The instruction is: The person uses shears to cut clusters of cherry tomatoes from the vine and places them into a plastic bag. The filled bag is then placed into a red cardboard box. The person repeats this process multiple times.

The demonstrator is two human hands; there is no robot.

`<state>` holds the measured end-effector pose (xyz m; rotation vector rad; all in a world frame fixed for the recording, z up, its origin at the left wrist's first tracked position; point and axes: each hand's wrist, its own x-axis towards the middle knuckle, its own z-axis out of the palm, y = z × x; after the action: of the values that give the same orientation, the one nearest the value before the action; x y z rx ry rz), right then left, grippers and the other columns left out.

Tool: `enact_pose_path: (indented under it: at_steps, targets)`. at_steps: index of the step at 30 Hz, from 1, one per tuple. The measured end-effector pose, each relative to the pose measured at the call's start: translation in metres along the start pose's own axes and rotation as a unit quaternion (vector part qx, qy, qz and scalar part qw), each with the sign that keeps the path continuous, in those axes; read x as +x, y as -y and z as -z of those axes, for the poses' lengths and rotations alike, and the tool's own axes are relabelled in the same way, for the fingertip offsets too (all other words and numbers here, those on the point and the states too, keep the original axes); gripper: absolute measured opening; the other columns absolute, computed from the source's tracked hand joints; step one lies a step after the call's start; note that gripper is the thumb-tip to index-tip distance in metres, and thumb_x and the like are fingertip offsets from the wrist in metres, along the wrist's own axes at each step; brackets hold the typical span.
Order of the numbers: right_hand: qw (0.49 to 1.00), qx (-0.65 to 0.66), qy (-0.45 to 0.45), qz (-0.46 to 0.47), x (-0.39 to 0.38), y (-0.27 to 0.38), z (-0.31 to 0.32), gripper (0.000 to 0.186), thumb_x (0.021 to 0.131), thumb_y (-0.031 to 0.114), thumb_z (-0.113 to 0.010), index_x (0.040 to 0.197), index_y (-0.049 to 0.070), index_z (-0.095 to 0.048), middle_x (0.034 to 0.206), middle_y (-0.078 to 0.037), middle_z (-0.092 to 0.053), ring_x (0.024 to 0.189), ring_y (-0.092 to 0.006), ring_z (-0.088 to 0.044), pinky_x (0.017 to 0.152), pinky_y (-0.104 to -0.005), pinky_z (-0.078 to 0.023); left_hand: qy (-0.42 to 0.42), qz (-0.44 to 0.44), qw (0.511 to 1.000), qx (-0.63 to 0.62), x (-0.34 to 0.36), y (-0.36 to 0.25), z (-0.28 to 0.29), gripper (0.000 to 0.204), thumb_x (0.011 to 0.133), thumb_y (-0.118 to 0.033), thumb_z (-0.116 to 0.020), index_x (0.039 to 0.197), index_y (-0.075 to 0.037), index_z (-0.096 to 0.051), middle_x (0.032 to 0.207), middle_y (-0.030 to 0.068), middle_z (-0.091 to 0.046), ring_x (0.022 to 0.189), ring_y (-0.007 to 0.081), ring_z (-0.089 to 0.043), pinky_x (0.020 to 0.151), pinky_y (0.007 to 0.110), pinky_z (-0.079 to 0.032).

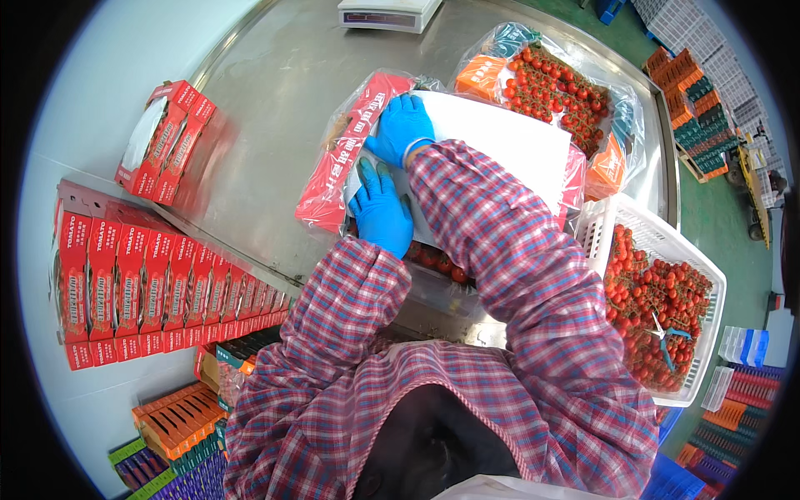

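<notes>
In front of me on the steel table lies a red carton (354, 154) lined with clear plastic film. A white sheet (500, 146) covers most of its top, and red cherry tomatoes (439, 261) show along the near edge. My left hand (382, 212), in a blue glove, lies with fingers stretched on the sheet's left end, near the carton's red side wall. Just beyond it my right hand (402, 129), also blue-gloved, rests flat on the same end, its fingers pointing away from me. Neither hand holds anything visible.
An orange and green carton (481, 77) of vine tomatoes stands at the far right. A white crate (704, 333) beside the table holds loose tomatoes and small scissors (664, 332). Red cartons (167, 142) sit at the left edge, with stacked ones (133, 283) below. A scale (387, 15) stands at the back.
</notes>
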<state>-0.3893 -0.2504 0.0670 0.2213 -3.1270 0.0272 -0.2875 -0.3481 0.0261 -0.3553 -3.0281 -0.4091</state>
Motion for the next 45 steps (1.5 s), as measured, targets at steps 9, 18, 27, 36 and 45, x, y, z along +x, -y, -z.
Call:
enact_pose_path:
  at_steps: [9,18,27,36,45]
  targets:
    - [0.996,-0.072,-0.044,-0.042,-0.005,0.017,-0.005,0.068,0.086,0.052,-0.037,0.135,0.004,-0.04,0.139,-0.018,-0.037,0.131,-0.0346,-0.029,0.109,-0.0506,-0.014,-0.031,-0.052,0.995,-0.08,-0.01,0.002,0.014,0.071,0.082,-0.025,-0.058,0.137,0.003,-0.025,0.142,0.0233,-0.024,0.133,0.04,-0.019,0.108,0.05,-0.016]
    - [0.988,-0.129,0.076,-0.04,-0.017,0.051,-0.003,0.065,0.086,0.046,-0.042,0.136,0.004,-0.038,0.142,-0.019,-0.031,0.133,-0.0397,-0.022,0.108,-0.0546,-0.01,0.117,-0.171,0.978,-0.039,-0.035,0.029,0.041,0.05,0.077,-0.013,-0.058,0.123,0.002,-0.046,0.129,0.0222,-0.045,0.109,0.0357,-0.05,0.089,0.04,-0.045]
    - [0.994,0.001,0.043,-0.099,-0.045,0.065,0.01,0.073,0.081,0.048,-0.048,0.137,0.004,-0.034,0.146,-0.018,-0.022,0.136,-0.0383,-0.015,0.105,-0.0635,-0.004,0.419,-0.314,0.831,-0.189,0.046,0.107,0.17,0.038,0.088,-0.02,-0.055,0.122,-0.003,-0.052,0.124,0.0154,-0.053,0.11,0.0259,-0.053,0.095,0.035,-0.041]
    - [0.941,0.329,0.059,0.042,-0.102,-0.026,0.043,0.037,0.082,0.033,-0.052,0.114,0.017,-0.06,0.127,-0.012,-0.051,0.119,-0.0283,-0.046,0.105,-0.0469,-0.028,0.346,-0.066,0.854,-0.383,0.342,0.143,-0.042,0.065,0.089,-0.054,-0.038,0.131,-0.004,-0.045,0.125,0.0104,-0.052,0.11,0.021,-0.049,0.094,0.033,-0.04]
    - [0.651,0.582,-0.132,-0.469,-0.205,-0.238,-0.052,0.059,0.084,0.059,-0.043,0.084,0.005,-0.067,0.084,-0.016,-0.064,0.082,-0.0277,-0.062,0.072,-0.0397,-0.047,0.17,-0.232,0.927,-0.238,0.36,0.124,-0.032,0.027,0.087,-0.023,-0.06,0.106,-0.003,-0.059,0.093,0.0019,-0.06,0.084,0.0159,-0.054,0.076,0.031,-0.046]
